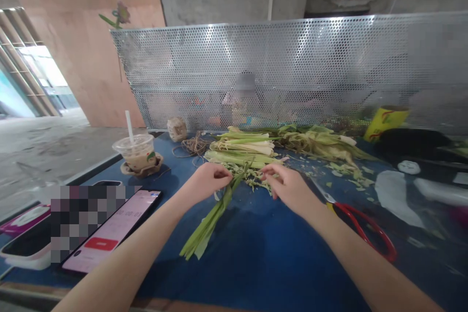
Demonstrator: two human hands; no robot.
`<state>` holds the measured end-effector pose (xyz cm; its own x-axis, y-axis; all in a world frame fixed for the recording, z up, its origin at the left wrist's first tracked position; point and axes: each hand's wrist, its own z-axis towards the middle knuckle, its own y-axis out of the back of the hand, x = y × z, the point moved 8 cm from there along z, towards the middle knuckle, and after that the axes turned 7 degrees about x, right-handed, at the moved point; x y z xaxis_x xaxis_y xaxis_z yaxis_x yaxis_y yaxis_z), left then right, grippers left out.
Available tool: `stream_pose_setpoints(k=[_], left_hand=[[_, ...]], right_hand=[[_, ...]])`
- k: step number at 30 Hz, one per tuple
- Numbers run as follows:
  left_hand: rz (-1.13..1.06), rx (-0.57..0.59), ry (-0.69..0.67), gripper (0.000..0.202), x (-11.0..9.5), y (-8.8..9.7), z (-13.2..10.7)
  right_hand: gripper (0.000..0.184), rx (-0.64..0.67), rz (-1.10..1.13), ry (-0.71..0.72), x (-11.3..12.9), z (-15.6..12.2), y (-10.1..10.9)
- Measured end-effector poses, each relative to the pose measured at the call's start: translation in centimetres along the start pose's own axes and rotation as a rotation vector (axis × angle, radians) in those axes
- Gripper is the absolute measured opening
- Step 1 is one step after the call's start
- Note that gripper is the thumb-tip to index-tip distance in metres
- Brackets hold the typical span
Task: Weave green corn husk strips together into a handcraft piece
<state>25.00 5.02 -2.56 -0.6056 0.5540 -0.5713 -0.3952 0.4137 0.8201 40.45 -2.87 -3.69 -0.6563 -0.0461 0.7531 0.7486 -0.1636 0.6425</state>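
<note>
My left hand point(210, 183) pinches the upper part of a bundle of long green husk strips point(212, 222), whose cut ends fan out toward the front of the table. My right hand point(283, 183) is just right of the bundle's top, fingers bent and somewhat apart, with nothing visible in them. Behind both hands lie small green scraps point(252, 175) and a stack of pale green husk strips point(244, 146). A pair of scissors with red handles point(365, 226) rests beside my right forearm, its blades partly hidden by my hand.
At left stand an iced drink cup point(137, 151) in a cardboard holder and a phone point(109, 234). Brown twine point(195, 145) and a heap of husks point(318, 144) lie at the back, before a perforated metal screen point(204, 73). A yellow tube point(385, 122) is at right. Someone sits beyond the screen.
</note>
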Motion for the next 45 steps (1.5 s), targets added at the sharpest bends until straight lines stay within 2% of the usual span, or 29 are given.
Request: stream_pose_setpoints(k=[3, 6, 9, 11, 13, 14, 17, 18, 19, 20, 22, 24, 25, 28, 31, 33, 35, 38, 40, 42, 45], left_hand=[[-0.310, 0.059, -0.060, 0.023, -1.1, -0.6, -0.5], [-0.444, 0.124, -0.073, 0.023, -2.0, -1.4, -0.8], [-0.500, 0.157, -0.091, 0.024, -2.6, -1.9, -0.9], [-0.487, 0.138, -0.130, 0.025, -3.0, -1.8, -0.9], [-0.444, 0.023, -0.198, 0.025, -3.2, -0.8, -1.1], [-0.413, -0.099, -0.239, 0.024, -3.2, 0.2, -1.4], [-0.286, -0.596, -0.384, 0.015, -3.2, 3.5, -3.8], [-0.258, -0.701, -0.439, 0.011, -3.3, 4.0, -4.7], [-0.262, -0.719, -0.489, 0.011, -3.4, 4.0, -5.0], [-0.311, -0.650, -0.518, 0.015, -3.5, 3.5, -4.8], [-0.532, -0.344, -0.499, 0.024, -3.6, 1.3, -3.3], [-0.834, -0.062, -0.418, 0.030, -3.5, -1.1, -1.9], [-0.970, 0.019, -0.375, 0.033, -3.4, -1.9, -1.5], [-1.190, 0.087, -0.240, 0.032, -2.9, -3.1, -0.6], [-1.213, 0.060, -0.140, 0.025, -2.2, -3.3, -0.4], [-1.184, -0.008, -0.119, 0.024, -1.8, -2.9, -0.5], [-1.131, -0.094, -0.125, 0.026, -1.5, -2.1, -0.5], [-1.038, -0.164, -0.183, 0.031, -1.8, -1.4, -0.7], [-0.974, -0.174, -0.232, 0.030, -2.3, -1.3, -0.8], [-0.901, -0.165, -0.270, 0.025, -2.8, -1.5, -1.1], [-0.776, -0.187, -0.319, 0.018, -3.2, -1.8, -1.4]], right_hand=[[0.031, 0.141, 0.256, -0.033, 0.0, 0.0, -2.1], [0.031, 0.218, 0.472, -0.045, 0.2, -0.1, -3.1], [0.027, 0.222, 0.636, -0.027, 0.6, -0.2, -3.0], [0.024, 0.173, 0.724, 0.010, 0.9, -0.2, -2.4], [0.022, 0.058, 0.814, 0.057, 1.0, -0.2, -1.4], [0.022, -0.008, 0.850, 0.077, 0.9, -0.1, -0.9], [0.020, -0.220, 0.902, 0.138, 0.5, -0.4, 0.8], [0.018, -0.291, 0.879, 0.182, 0.6, -0.6, 1.4], [0.015, -0.374, 0.824, 0.244, 0.8, -1.1, 2.2], [0.011, -0.454, 0.718, 0.333, 1.3, -1.7, 3.0], [0.009, -0.546, 0.311, 0.579, 3.8, -3.4, 3.8], [0.016, -0.508, -0.157, 0.820, 6.5, -5.1, 2.3], [0.017, -0.468, -0.297, 0.896, 7.2, -5.6, 1.5], [0.017, -0.364, -0.629, 1.052, 8.3, -6.5, -1.0], [0.017, -0.310, -0.913, 1.128, 8.3, -6.7, -3.0], [0.025, -0.239, -0.909, 1.093, 7.8, -6.1, -3.3], [0.036, -0.162, -0.763, 0.987, 7.2, -5.2, -2.9], [0.034, -0.191, -0.273, 0.642, 5.2, -3.0, -0.6], [0.028, -0.198, 0.070, 0.398, 3.1, -1.8, 0.0], [0.028, -0.100, 0.293, 0.224, 1.6, -1.0, -1.1], [0.026, 0.072, 0.470, 0.114, 1.0, -0.4, -3.0]])
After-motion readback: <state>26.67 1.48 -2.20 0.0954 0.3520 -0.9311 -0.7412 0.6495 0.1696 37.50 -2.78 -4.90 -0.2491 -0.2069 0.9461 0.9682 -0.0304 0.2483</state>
